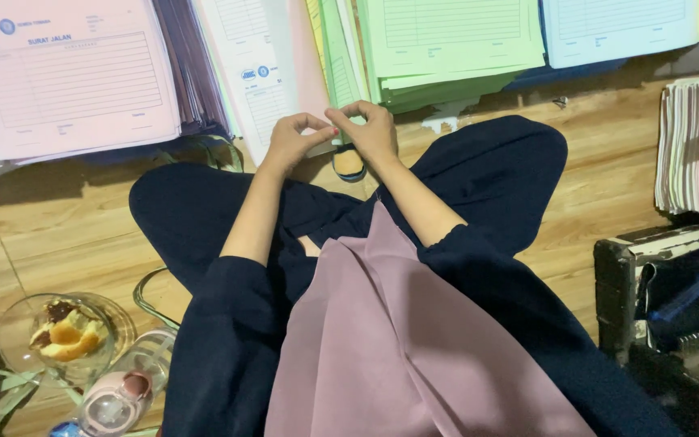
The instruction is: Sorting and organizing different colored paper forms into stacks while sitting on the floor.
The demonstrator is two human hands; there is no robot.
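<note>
Wooden plank flooring [608, 162] carries everything, and the person sits cross-legged on it in dark trousers with a mauve cloth [398, 348] draped down the front. Along the top edge lie overlapping stacks of printed forms: a pink stack [66, 81] at the left, a white form [256, 77] beside it, green sheets [446, 40] in the middle and pale blue sheets [616, 28] further right. The left hand [289, 142] and the right hand [374, 129] meet just above the knees, fingertips curled in and touching at the lower edge of the white form; both look pinched closed on something small, though what they grip is too small to make out. Just below the hands a small round tin [349, 164] with a tan filling sits on the floor between the knees. At the lower left stands a glass bowl [18, 324] of food, near a pink-capped bottle [115, 400]. A bundle of striped paper [697, 146] rests at the right, above a black case [665, 283].
</note>
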